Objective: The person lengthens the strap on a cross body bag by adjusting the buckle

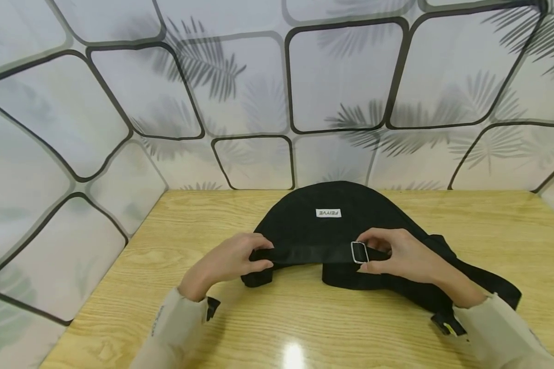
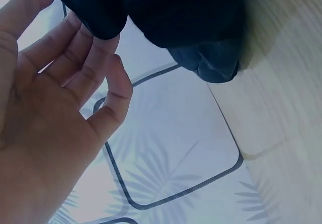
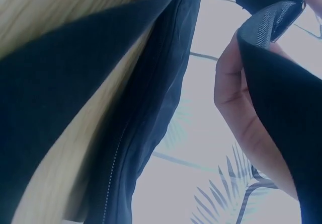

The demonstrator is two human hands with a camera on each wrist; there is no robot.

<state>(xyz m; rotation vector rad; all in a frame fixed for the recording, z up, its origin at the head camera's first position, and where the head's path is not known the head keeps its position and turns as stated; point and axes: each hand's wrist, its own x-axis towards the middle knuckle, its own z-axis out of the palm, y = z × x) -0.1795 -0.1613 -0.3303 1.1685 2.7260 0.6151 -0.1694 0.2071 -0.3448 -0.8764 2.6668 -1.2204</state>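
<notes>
A black half-round bag (image 1: 295,218) lies on the table, its white label (image 1: 328,213) upside down in the head view. Along the bag's near edge runs a black strap (image 1: 311,254), stretched between both hands. My left hand (image 1: 240,256) pinches the strap's left end between thumb and fingers; in the left wrist view the strap hangs at the fingertips. At the metal slider buckle (image 1: 353,252), my right hand (image 1: 406,256) pinches the strap with thumb and forefinger. The right wrist view shows the webbing (image 3: 264,30) looping past the fingers, partly hiding them.
A wide loop of strap (image 1: 487,279) trails right, under the right forearm. The wooden table (image 1: 268,323) meets a light, patterned wall covering (image 1: 341,82) at its back and left. Dark bands with small fittings (image 1: 448,324) sit at the sleeve cuffs.
</notes>
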